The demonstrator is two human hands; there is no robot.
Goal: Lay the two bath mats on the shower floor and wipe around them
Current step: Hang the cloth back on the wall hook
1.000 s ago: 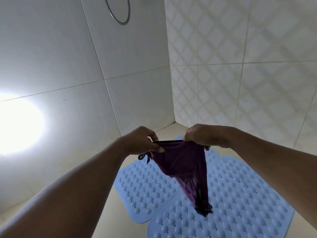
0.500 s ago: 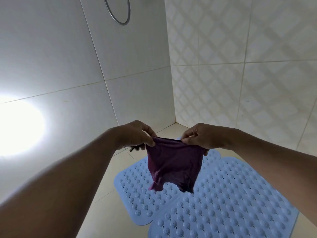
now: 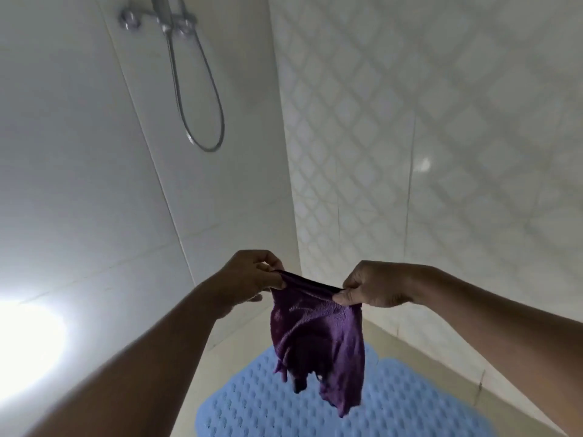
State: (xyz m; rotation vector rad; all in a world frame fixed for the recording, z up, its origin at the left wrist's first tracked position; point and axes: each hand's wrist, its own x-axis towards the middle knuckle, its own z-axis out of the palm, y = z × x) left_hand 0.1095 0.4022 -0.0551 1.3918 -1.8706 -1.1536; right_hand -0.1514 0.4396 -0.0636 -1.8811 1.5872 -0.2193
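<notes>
The left hand (image 3: 249, 279) and right hand (image 3: 375, 287) each pinch a top corner of the purple cloth (image 3: 315, 339), which hangs above the blue bath mats (image 3: 252, 402) on the shower floor (image 3: 419, 357). A loose pinch could likely drop it; wiping carelessly could shift the mats.

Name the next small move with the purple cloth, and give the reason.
Probably lower the purple cloth to the bare floor beside the blue mats and start wiping. The mats already lie flat, while the left hand and right hand hold the cloth stretched in the air above them.
</notes>
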